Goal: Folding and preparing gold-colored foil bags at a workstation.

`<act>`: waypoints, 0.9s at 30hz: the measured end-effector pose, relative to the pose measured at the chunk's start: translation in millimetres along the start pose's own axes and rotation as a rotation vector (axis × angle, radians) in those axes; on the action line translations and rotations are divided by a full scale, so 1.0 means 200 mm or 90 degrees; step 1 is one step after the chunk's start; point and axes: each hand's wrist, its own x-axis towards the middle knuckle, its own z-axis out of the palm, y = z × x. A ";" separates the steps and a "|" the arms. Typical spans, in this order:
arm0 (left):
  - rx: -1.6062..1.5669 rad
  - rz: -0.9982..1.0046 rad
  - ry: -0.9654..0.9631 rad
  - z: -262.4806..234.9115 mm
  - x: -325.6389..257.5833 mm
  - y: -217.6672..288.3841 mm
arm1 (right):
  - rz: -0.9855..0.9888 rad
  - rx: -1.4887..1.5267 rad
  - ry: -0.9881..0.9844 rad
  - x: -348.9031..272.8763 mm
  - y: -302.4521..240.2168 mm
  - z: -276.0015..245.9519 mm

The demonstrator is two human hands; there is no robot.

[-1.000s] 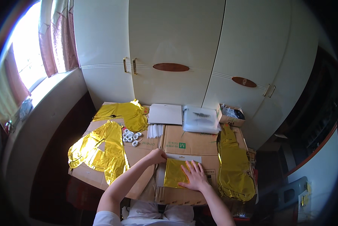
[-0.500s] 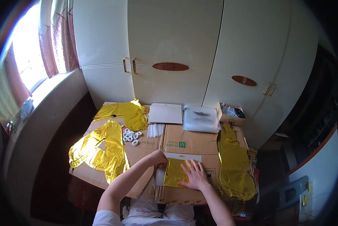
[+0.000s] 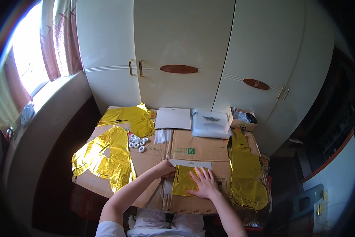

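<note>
A gold foil balloon (image 3: 183, 187), folded into a flat square, lies on a white card (image 3: 203, 164) with a hanging slot at its top edge. My right hand (image 3: 205, 185) is spread flat over the foil's right part, fingers apart, pressing it onto the card. At the foil's upper left corner is my left hand (image 3: 165, 169), its fingers closed in a pinch at the edge. The fingertips partly hide what they grip. Card and foil rest on a flattened cardboard sheet (image 3: 201, 144) that covers the table in front of me.
Unfolded gold foil balloons lie at the left (image 3: 102, 152), far left (image 3: 140, 123) and right (image 3: 246, 173). Several small white rolls (image 3: 137, 141), white straws (image 3: 162, 136), stacked white cards (image 3: 173, 118), clear plastic bags (image 3: 211, 123) and a small box (image 3: 244, 119) stand toward the cabinets (image 3: 181, 43).
Both hands stay in almost the same place. My left elbow has shifted slightly outward; the foil lies as before on the card.
</note>
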 end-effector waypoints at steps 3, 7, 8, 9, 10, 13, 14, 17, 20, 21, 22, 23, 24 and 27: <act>-0.219 -0.105 -0.005 0.00 -0.02 0.03 | 0.004 -0.005 -0.010 0.00 -0.01 -0.01; -0.104 -0.070 0.014 0.02 -0.05 0.05 | 0.002 0.006 -0.005 0.00 0.00 -0.01; -0.066 -0.049 -0.009 0.01 -0.02 0.00 | 0.001 0.007 -0.003 0.00 -0.01 -0.01; -0.028 -0.026 -0.034 0.01 -0.03 0.00 | 0.002 0.007 -0.001 0.00 -0.01 -0.01; -0.039 -0.033 -0.032 0.02 -0.03 0.00 | 0.003 0.007 0.000 0.00 0.00 -0.01; -0.065 -0.053 -0.021 0.03 -0.05 0.01 | 0.004 0.001 -0.004 0.00 -0.01 -0.01; -0.070 -0.059 -0.019 0.03 -0.03 -0.02 | 0.001 0.004 0.008 0.00 -0.01 -0.01; 0.033 -0.063 0.009 0.04 -0.04 0.03 | 0.000 0.009 0.030 0.00 0.00 0.01; 0.196 -0.047 0.038 0.05 -0.02 0.07 | -0.002 0.009 0.025 0.00 0.00 0.00; 0.252 -0.038 0.046 0.05 -0.01 0.07 | -0.001 0.010 0.025 0.00 0.00 0.00; 0.271 -0.030 0.051 0.05 0.01 0.06 | -0.001 0.011 0.025 0.00 0.00 0.00; 0.291 -0.022 0.056 0.05 0.02 0.05 | -0.001 0.008 0.025 0.00 0.00 0.00; 0.311 -0.014 0.061 0.05 0.04 0.03 | 0.000 0.006 0.025 0.00 0.00 0.00; 0.447 0.003 0.125 0.06 0.11 -0.06 | 0.002 -0.003 -0.008 0.01 -0.01 -0.01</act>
